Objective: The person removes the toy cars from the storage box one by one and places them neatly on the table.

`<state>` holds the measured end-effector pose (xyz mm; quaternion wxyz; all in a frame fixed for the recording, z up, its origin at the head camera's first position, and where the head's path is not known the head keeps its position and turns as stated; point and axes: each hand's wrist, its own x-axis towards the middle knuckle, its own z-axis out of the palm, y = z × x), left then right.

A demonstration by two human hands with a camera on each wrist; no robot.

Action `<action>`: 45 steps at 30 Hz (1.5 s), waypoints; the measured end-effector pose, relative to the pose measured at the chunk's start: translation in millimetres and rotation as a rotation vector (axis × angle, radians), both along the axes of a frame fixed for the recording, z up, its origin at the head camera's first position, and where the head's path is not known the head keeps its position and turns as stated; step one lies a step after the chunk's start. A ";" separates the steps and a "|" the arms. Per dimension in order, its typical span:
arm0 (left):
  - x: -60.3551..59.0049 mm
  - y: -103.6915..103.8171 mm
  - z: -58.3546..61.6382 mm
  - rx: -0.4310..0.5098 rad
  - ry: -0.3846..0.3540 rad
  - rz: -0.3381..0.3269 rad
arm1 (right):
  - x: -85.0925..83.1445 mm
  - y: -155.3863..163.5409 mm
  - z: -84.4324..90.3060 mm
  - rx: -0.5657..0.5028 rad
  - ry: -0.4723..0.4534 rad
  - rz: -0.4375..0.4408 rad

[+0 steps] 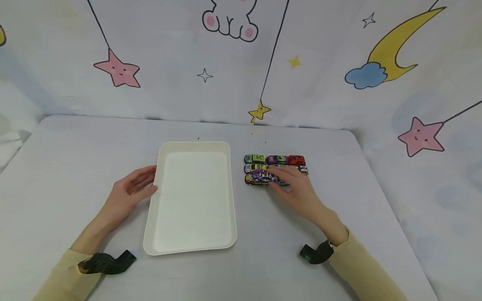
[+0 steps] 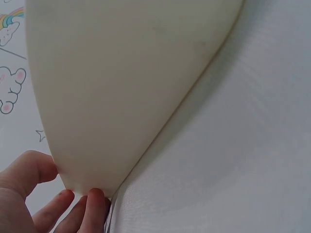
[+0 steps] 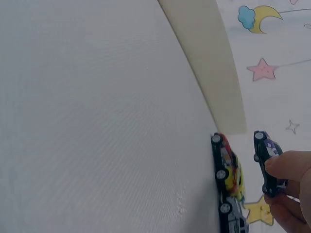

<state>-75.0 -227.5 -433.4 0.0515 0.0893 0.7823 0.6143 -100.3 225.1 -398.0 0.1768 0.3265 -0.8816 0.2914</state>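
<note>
A purple toy car [image 1: 260,175] is pinched between the thumb and fingers of my right hand [image 1: 299,194]. In the right wrist view this car [image 3: 263,149] is raised off the table, beside a red-and-yellow toy car [image 3: 228,165] and a grey one [image 3: 232,211]. Several other small toy cars [image 1: 278,159] stand in close rows under and behind that hand, which hides some of them. At the left side of a white rectangular tray [image 1: 193,200], my left hand [image 1: 126,190] rests its fingertips on the outer wall. The left wrist view shows those fingertips against the tray's side [image 2: 126,87].
Both the tray and the cars are on a white-covered table [image 1: 271,259]. Behind it hangs a pale backdrop [image 1: 158,33] printed with stars, a moon and a cloud. A dark wrist device [image 1: 107,263] is worn on the left sleeve, another [image 1: 318,252] on the right.
</note>
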 end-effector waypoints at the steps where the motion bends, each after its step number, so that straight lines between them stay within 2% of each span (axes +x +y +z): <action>1: 0.1 -0.1 0.1 -0.002 0.000 0.001 | 0.8 4.0 -0.9 -0.003 0.004 -0.006; 11: -0.4 0.3 0.1 -0.001 0.011 -0.002 | 6.3 42.0 -2.8 0.001 -0.018 -0.029; 19: -0.4 0.5 0.8 0.006 0.001 -0.004 | 7.7 64.1 -10.5 -0.023 0.006 -0.067; 30: -0.5 0.7 -0.3 -0.008 0.015 0.004 | 6.4 78.6 -24.3 -0.071 0.010 -0.128; 45: -0.8 0.5 -1.5 0.013 0.007 0.005 | 7.2 82.3 -32.1 -0.120 0.008 -0.168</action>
